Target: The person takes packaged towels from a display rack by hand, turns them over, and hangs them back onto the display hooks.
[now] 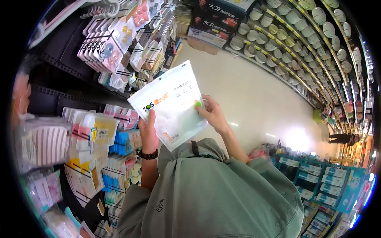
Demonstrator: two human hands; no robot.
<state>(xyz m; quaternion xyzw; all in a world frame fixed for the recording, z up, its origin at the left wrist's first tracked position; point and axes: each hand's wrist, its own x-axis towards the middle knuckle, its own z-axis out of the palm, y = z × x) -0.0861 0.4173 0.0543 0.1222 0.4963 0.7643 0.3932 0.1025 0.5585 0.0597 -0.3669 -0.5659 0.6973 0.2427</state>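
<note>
A flat white plastic packet [178, 115] with a green and orange logo is held up in front of my body, tilted to the left. My left hand [149, 135] grips its lower left edge, thumb on the front, and a dark beaded bracelet circles that wrist. On the opposite edge, my right hand [213, 115] pinches the packet with the thumb over the front face. The fingers behind the packet are partly hidden. What lies inside it cannot be made out.
Hanging packaged goods [97, 131] fill the dark rack close on my left. Shelves of bowls [278, 43] curve along the right, beyond the pale floor [246, 91]. Printed boxes [216, 22] are stacked ahead. A teal display [325, 178] stands at lower right, and a person [343, 138] is farther off.
</note>
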